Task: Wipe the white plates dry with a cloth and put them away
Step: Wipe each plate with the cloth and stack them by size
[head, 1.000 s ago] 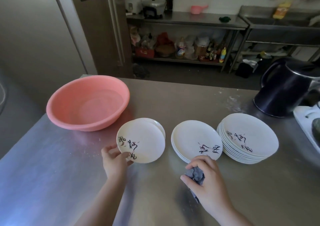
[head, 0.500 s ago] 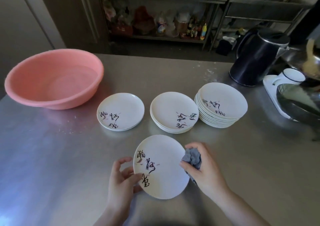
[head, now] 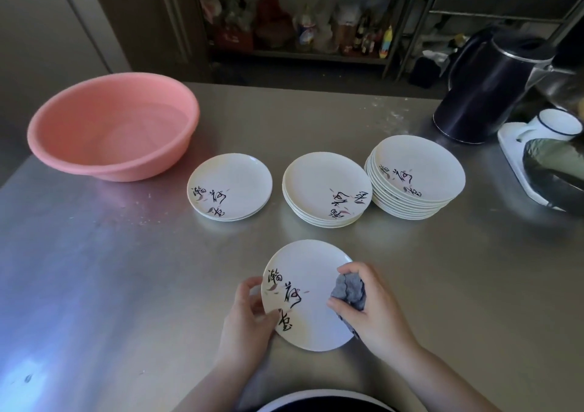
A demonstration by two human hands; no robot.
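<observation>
Gripping plate (head: 311, 298) and cloth (head: 349, 290), hands work over a steel counter (head: 94, 269) fronting cluttered shelves (head: 300, 32).

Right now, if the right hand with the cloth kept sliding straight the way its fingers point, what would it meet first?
The right hand points left across the held plate, cloth pressed to it. It would cross the plate face and first meet the left hand, whose thumb lies on the left rim. Depth seems shared, so contact looks likely.

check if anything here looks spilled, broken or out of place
Nothing broken or spilled. Only faint whitish specks dust the steel table near the dark kettle. The plate stacks sit upright, not leaning.
</observation>
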